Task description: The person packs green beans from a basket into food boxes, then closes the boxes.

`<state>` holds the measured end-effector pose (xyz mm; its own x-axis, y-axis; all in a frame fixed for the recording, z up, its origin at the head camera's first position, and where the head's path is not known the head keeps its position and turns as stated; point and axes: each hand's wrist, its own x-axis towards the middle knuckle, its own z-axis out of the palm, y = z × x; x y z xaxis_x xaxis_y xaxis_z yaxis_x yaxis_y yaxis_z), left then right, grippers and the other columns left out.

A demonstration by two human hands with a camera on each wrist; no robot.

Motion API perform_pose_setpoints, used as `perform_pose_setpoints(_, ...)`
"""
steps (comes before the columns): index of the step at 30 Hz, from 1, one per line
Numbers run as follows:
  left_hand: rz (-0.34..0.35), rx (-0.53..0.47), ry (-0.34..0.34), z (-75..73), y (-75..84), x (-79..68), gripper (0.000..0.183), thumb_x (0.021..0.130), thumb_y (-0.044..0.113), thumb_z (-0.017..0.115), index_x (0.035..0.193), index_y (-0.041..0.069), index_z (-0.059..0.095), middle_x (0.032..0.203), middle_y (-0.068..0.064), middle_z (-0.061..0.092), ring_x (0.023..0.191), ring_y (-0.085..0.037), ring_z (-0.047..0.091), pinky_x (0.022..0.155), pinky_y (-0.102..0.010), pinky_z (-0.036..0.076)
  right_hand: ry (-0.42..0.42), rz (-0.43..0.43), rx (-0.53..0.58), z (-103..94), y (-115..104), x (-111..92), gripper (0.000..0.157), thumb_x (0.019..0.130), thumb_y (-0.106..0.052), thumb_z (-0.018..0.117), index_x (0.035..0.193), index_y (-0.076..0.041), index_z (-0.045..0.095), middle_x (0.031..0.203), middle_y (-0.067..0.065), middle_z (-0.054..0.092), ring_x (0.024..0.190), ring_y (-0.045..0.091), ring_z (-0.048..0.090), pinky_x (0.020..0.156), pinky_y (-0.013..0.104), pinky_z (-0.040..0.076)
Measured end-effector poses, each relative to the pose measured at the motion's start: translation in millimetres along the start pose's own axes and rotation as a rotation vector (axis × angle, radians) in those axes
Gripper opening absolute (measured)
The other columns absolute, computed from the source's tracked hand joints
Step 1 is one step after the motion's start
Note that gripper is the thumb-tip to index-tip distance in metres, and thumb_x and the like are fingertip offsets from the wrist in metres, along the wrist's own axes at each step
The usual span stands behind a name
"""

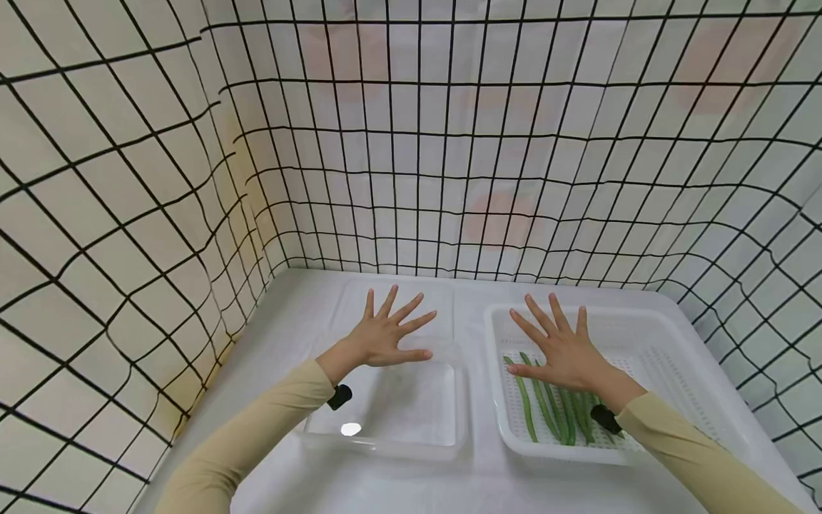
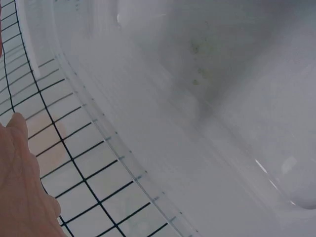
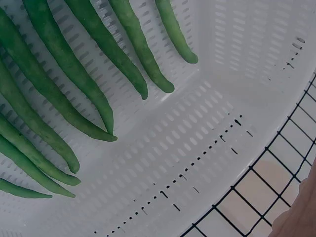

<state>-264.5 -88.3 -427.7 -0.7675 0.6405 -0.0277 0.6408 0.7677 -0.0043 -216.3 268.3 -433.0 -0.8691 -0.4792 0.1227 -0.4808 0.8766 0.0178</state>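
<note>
My left hand [image 1: 383,338], fingers spread wide, hovers over the far part of a clear plastic container [image 1: 417,410] and holds nothing. My right hand [image 1: 566,351] is likewise spread and holds nothing, above the left part of a white perforated basket [image 1: 496,385]. Several long green beans [image 1: 544,407] lie side by side in that basket, partly hidden by the right hand in the head view. Seen from the right wrist, the bean tips [image 3: 64,94] point toward the basket wall [image 3: 173,163]. A few greenish specks [image 2: 198,59] show within the container in the left wrist view.
A clear, flat-looking piece [image 1: 343,303] lies behind the container, its kind hard to tell. Black netting [image 1: 449,178] stands along the back and both sides of the white table [image 1: 270,343]. Each wrist wears a small black device [image 1: 340,397].
</note>
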Motion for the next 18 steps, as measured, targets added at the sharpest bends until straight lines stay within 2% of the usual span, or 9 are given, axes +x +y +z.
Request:
perform_pose_setpoints(6, 0.007, -0.005, -0.004, 0.3, -0.6, 1.0, 0.077, 0.083, 0.081, 0.02, 0.15, 0.045, 0.007, 0.158, 0.007, -0.004, 0.137, -0.035, -0.021, 0.099, -0.067, -0.013, 0.009, 0.001, -0.006, 0.2, 0.6, 0.0, 0.097, 0.08, -0.075, 0.048, 0.154, -0.024, 0.012, 0.158, 0.009, -0.003, 0.138, 0.036, -0.02, 0.094, 0.069, -0.018)
perform_pose_setpoints(12, -0.002, 0.006, -0.023, -3.3, 1.0, 0.1, 0.076, 0.084, 0.08, 0.023, 0.15, 0.045, 0.005, 0.158, 0.007, -0.008, 0.137, -0.035, -0.021, 0.1, -0.067, -0.013, -0.002, 0.013, -0.003, -1.7, -0.8, -1.5, 0.097, 0.08, -0.076, 0.047, 0.154, -0.024, 0.012, 0.158, 0.005, -0.008, 0.138, 0.036, -0.02, 0.094, 0.068, -0.018)
perform_pose_setpoints(18, -0.023, -0.022, -0.013, -1.0, -0.2, -3.9, 0.081, 0.082, 0.082, 0.023, 0.151, 0.043, 0.003, 0.158, 0.006, -0.009, 0.138, -0.033, -0.019, 0.101, -0.065, -0.013, -0.014, 0.017, 0.016, -1.7, -0.4, -4.1, 0.097, 0.081, -0.074, 0.049, 0.154, -0.024, 0.01, 0.158, 0.007, -0.007, 0.138, 0.036, -0.02, 0.095, 0.074, -0.008)
